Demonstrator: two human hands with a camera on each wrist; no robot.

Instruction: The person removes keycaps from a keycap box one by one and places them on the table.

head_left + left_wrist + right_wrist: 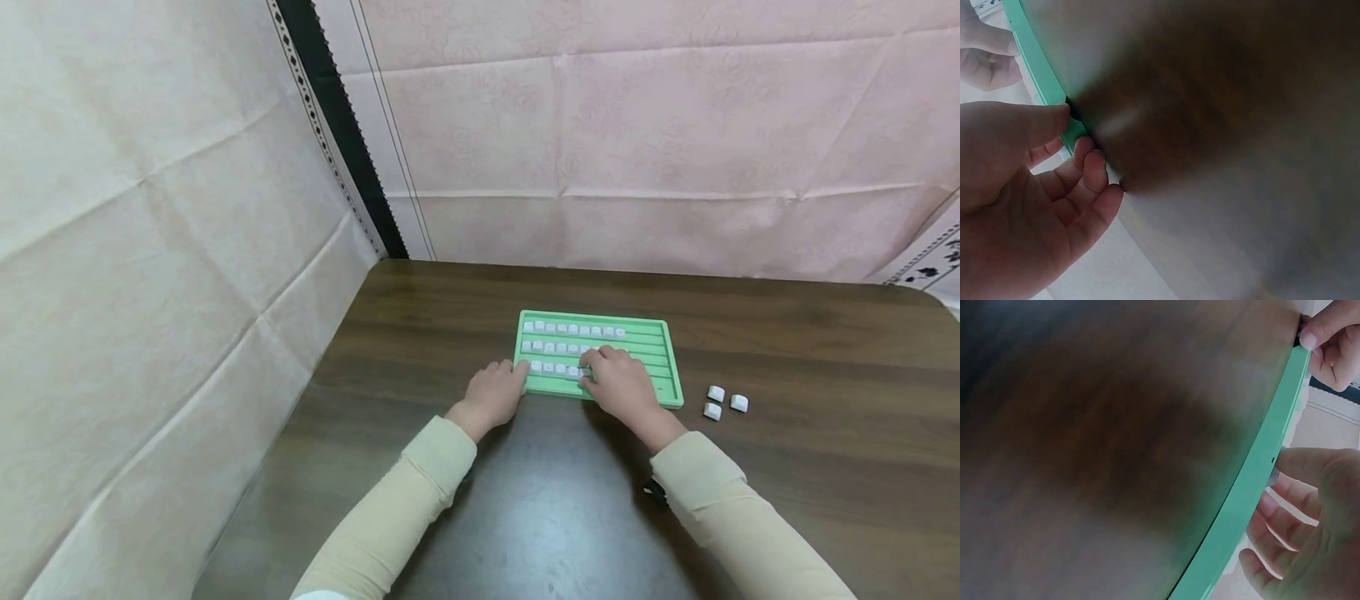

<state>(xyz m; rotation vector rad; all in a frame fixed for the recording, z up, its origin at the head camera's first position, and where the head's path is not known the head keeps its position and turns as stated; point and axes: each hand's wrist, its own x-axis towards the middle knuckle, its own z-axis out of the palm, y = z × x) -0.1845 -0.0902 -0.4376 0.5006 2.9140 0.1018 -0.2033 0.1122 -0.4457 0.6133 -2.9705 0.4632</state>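
Observation:
A light-green tray (651, 327) with ridged rows lies on the table. Small white keycaps (573, 330) line three of its rows, starting from the left side. At the tray's front left corner, my left hand (495, 396) grips the edge, thumb at the front wall in the left wrist view. Over the front row, my right hand (622, 387) pinches a keycap (1272, 478) between thumb and fingers, at the right end of that row. The right hand's fingers hide part of the middle rows in the head view.
Three loose white keycaps (716, 393) lie on the brown wooden table (825, 358), right of the tray. Pale cloth sheets (637, 125) hang behind the table and along its left side. A dark strip (345, 125) shows between them.

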